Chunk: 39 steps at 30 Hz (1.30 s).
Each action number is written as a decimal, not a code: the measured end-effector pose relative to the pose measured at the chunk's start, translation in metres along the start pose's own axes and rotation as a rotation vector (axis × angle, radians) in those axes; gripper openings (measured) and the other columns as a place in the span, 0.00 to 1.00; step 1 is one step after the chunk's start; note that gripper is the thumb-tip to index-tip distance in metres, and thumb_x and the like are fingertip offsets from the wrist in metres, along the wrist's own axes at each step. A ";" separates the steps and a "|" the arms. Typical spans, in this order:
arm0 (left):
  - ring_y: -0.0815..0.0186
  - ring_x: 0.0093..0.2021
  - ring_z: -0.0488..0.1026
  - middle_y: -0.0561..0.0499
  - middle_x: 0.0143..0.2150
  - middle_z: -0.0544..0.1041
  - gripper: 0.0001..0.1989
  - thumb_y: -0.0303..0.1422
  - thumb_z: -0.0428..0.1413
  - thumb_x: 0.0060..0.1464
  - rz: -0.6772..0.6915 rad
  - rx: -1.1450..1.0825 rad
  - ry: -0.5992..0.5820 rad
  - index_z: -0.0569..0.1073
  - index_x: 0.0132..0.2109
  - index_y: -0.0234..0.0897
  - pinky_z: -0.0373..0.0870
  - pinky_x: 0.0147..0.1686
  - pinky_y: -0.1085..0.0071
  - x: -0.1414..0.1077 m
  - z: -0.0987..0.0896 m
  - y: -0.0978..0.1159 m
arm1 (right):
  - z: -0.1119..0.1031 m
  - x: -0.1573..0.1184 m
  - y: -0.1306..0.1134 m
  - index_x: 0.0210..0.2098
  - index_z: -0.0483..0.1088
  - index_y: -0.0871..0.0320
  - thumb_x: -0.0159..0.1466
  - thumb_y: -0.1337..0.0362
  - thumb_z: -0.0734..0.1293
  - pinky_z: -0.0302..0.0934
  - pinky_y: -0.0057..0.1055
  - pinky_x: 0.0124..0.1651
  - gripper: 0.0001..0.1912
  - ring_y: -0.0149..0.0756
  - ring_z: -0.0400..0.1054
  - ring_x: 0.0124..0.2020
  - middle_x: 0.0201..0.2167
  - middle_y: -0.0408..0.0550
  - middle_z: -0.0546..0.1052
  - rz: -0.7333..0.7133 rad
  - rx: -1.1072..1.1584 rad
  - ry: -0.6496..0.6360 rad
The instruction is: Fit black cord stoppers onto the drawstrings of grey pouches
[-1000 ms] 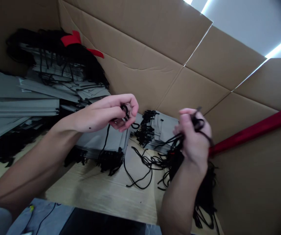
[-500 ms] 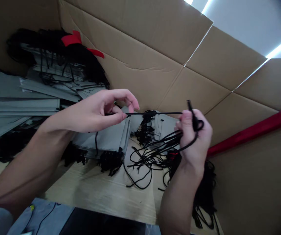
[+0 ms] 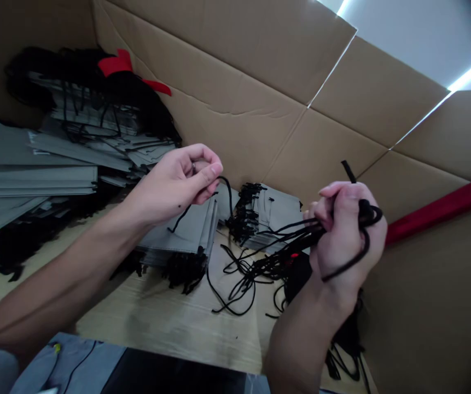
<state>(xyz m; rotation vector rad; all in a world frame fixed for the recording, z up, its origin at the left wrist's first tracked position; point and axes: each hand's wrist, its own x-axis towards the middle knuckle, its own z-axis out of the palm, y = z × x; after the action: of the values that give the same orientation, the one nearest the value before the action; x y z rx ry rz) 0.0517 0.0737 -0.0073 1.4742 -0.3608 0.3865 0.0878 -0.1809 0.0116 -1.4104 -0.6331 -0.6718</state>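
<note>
Between thumb and fingers, my left hand (image 3: 190, 178) pinches a single black cord (image 3: 230, 197), whose free length curves down on the right. My right hand (image 3: 348, 235) is closed around a bundle of black cords (image 3: 288, 241); one short end sticks up above the thumb and a loop lies over the back of the hand. The bundle's loose ends trail down to the left onto the table. Below my left hand lies a stack of grey fabric pieces (image 3: 186, 232) with black cord ends at its front edge. A second grey stack (image 3: 276, 210) stands between the hands, farther back.
Large grey stacks (image 3: 34, 178) fill the left side, with a black cord heap and a red strip (image 3: 115, 63) behind. Cardboard walls (image 3: 227, 71) enclose the back and right. A dark red bar (image 3: 444, 205) slants along the right. More black cords hang beneath my right forearm.
My hands have moved apart, the right one going right with its bundle. The cord stretched taut between them is now slack and hangs from my left hand, whose fingers have closed.
</note>
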 end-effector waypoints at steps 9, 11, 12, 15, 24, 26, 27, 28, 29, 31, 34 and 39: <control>0.67 0.37 0.86 0.50 0.37 0.86 0.16 0.31 0.76 0.61 -0.254 -0.382 -0.174 0.77 0.47 0.35 0.84 0.42 0.75 -0.019 0.050 -0.018 | 0.029 -0.036 -0.029 0.35 0.74 0.50 0.82 0.48 0.71 0.53 0.33 0.26 0.20 0.31 0.54 0.20 0.22 0.36 0.59 0.126 0.402 -0.419; 0.68 0.35 0.84 0.52 0.37 0.85 0.21 0.32 0.80 0.53 -0.387 -0.469 -0.209 0.77 0.46 0.35 0.83 0.40 0.76 -0.023 0.056 -0.022 | 0.032 -0.032 -0.015 0.36 0.74 0.51 0.82 0.46 0.69 0.57 0.34 0.29 0.22 0.34 0.60 0.25 0.25 0.40 0.65 0.074 0.254 -0.423; 0.68 0.33 0.84 0.52 0.37 0.85 0.22 0.32 0.80 0.51 -0.447 -0.494 -0.223 0.78 0.46 0.35 0.84 0.39 0.75 -0.024 0.057 -0.024 | 0.032 -0.029 -0.008 0.36 0.73 0.51 0.83 0.45 0.68 0.59 0.35 0.30 0.22 0.35 0.62 0.27 0.27 0.41 0.68 0.059 0.169 -0.436; 0.63 0.31 0.84 0.49 0.36 0.84 0.15 0.36 0.73 0.59 -0.568 -0.528 -0.269 0.77 0.46 0.35 0.85 0.37 0.68 -0.022 0.055 -0.023 | 0.031 -0.020 0.009 0.38 0.72 0.51 0.84 0.45 0.65 0.61 0.34 0.32 0.23 0.35 0.65 0.30 0.31 0.42 0.72 0.020 -0.005 -0.480; 0.58 0.31 0.82 0.44 0.32 0.81 0.40 0.69 0.39 0.69 -0.498 -0.339 -0.360 0.75 0.39 0.38 0.56 0.23 0.70 -0.022 0.050 -0.004 | 0.039 -0.021 0.020 0.41 0.67 0.51 0.87 0.50 0.59 0.67 0.39 0.45 0.19 0.40 0.69 0.41 0.41 0.47 0.73 -0.089 -0.311 -0.599; 0.61 0.29 0.79 0.48 0.31 0.79 0.37 0.71 0.53 0.64 -0.434 -0.184 -0.383 0.75 0.40 0.39 0.55 0.24 0.70 -0.025 0.052 -0.003 | 0.043 -0.020 0.028 0.40 0.65 0.51 0.86 0.56 0.58 0.66 0.43 0.50 0.17 0.44 0.66 0.45 0.42 0.49 0.73 -0.178 -0.465 -0.573; 0.63 0.28 0.77 0.50 0.31 0.79 0.32 0.66 0.64 0.60 -0.416 -0.112 -0.390 0.75 0.40 0.39 0.58 0.24 0.70 -0.026 0.052 -0.004 | 0.045 -0.020 0.031 0.39 0.63 0.51 0.86 0.58 0.57 0.64 0.45 0.52 0.16 0.46 0.65 0.46 0.43 0.51 0.74 -0.214 -0.542 -0.557; 0.64 0.29 0.76 0.52 0.32 0.79 0.29 0.59 0.73 0.55 -0.396 -0.052 -0.390 0.76 0.40 0.38 0.62 0.26 0.70 -0.026 0.051 -0.004 | 0.046 -0.019 0.034 0.39 0.62 0.51 0.85 0.59 0.57 0.63 0.46 0.52 0.15 0.47 0.65 0.46 0.43 0.52 0.74 -0.232 -0.603 -0.546; 0.64 0.31 0.77 0.52 0.34 0.80 0.26 0.50 0.79 0.51 -0.374 -0.003 -0.396 0.77 0.41 0.38 0.67 0.30 0.69 -0.026 0.049 -0.005 | 0.047 -0.019 0.036 0.39 0.61 0.51 0.84 0.59 0.56 0.63 0.46 0.52 0.15 0.47 0.64 0.46 0.42 0.52 0.74 -0.231 -0.637 -0.541; 0.63 0.36 0.78 0.51 0.37 0.83 0.21 0.43 0.79 0.53 -0.318 0.072 -0.452 0.78 0.41 0.37 0.74 0.37 0.69 -0.024 0.042 -0.007 | 0.046 -0.018 0.036 0.39 0.61 0.51 0.84 0.58 0.57 0.63 0.43 0.48 0.15 0.45 0.66 0.42 0.40 0.50 0.74 -0.188 -0.614 -0.574; 0.67 0.31 0.72 0.54 0.31 0.77 0.17 0.45 0.70 0.65 -0.284 0.181 -0.621 0.77 0.38 0.37 0.68 0.32 0.71 -0.021 0.029 -0.007 | 0.040 -0.015 0.027 0.41 0.65 0.51 0.84 0.54 0.61 0.63 0.37 0.41 0.14 0.38 0.67 0.35 0.36 0.44 0.75 -0.041 -0.432 -0.753; 0.68 0.29 0.65 0.54 0.29 0.69 0.19 0.44 0.55 0.74 -0.216 0.404 -0.728 0.81 0.41 0.36 0.64 0.29 0.72 -0.019 0.013 0.010 | 0.024 -0.010 0.019 0.52 0.74 0.51 0.84 0.50 0.66 0.72 0.37 0.45 0.13 0.37 0.77 0.39 0.40 0.43 0.81 0.228 -0.067 -0.983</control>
<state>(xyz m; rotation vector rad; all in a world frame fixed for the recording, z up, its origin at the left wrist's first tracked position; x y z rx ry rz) 0.0305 0.0612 -0.0060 2.0067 -0.7200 -0.2897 0.0955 -0.1559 -0.0072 -1.8160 -1.1817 0.2399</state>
